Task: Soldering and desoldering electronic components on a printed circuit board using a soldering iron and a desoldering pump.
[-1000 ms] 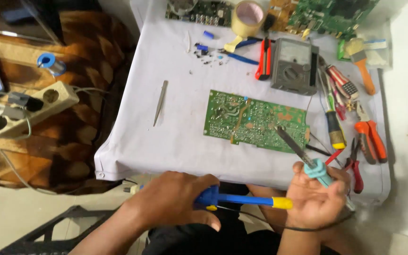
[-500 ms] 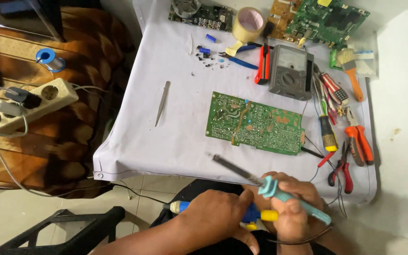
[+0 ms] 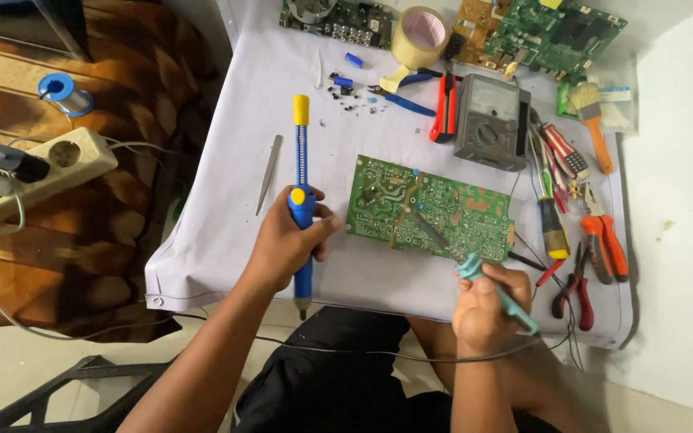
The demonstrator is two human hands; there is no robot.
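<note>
The left hand [image 3: 282, 240] was clamped round the blue desoldering pump [image 3: 302, 210], its yellow plunger end pointing away from the person and its nozzle towards the lap; the right hand [image 3: 487, 309] was closed on the teal-handled soldering iron [image 3: 475, 269], whose tip rested on the green circuit board [image 3: 431, 208]; that board lay just ahead of the right hand and just right of the left, flat on the white-covered table [image 3: 226, 240]. By my reckoning, the iron wanted holding steady on one joint only, wrist braced near the table edge; the pump needed turning so its nozzle faced the board, close beside the tip; the cord under the right hand was best kept off the hot shaft. Beyond the board sat the grey multimeter [image 3: 489, 120]; tweezers [image 3: 269, 172] lay left of the pump; pliers [image 3: 603, 244] lay to the right. Half a second before, both hands had been together low over the lap, iron in the air; now they had parted; the pump had come up onto the table, and the iron had reached the board.
</note>
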